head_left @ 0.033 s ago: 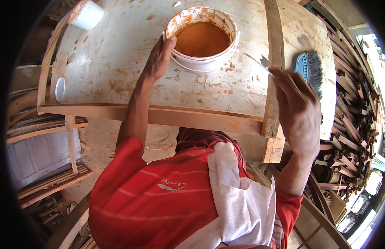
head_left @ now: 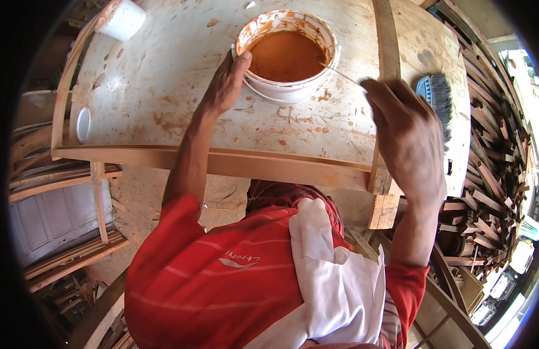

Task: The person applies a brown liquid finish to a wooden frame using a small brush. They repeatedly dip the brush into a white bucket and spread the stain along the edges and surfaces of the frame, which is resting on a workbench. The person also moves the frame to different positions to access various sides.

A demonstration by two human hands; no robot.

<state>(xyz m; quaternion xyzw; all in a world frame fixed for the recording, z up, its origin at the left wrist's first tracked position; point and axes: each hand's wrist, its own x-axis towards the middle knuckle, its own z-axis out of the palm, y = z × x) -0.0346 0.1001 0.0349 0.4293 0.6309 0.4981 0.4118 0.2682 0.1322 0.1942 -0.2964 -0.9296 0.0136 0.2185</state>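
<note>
A white plastic bucket (head_left: 283,91) with a thin handle stands on the worktable (head_left: 176,75). Orange-brown liquid (head_left: 287,57) fills part of it, and smears coat its inner wall. My left hand (head_left: 227,87) grips the bucket's left rim, thumb on top. My right hand (head_left: 406,131), slightly blurred, pinches a thin pale stick (head_left: 344,76) to the right of the bucket. The stick's far tip reaches over the right rim toward the liquid. Its kind is not clear, and the end inside my fingers is hidden.
A blue brush with dark bristles (head_left: 439,107) lies right of my right hand. A white container (head_left: 123,21) and a round white lid (head_left: 83,125) are at the left. Wooden strips (head_left: 388,46) border the table. Stacked wood pieces (head_left: 490,174) fill the right side.
My right hand has moved left with the stick, and the stick's tip now reaches over the bucket's right rim. The bucket and my left hand have shifted slightly right.
</note>
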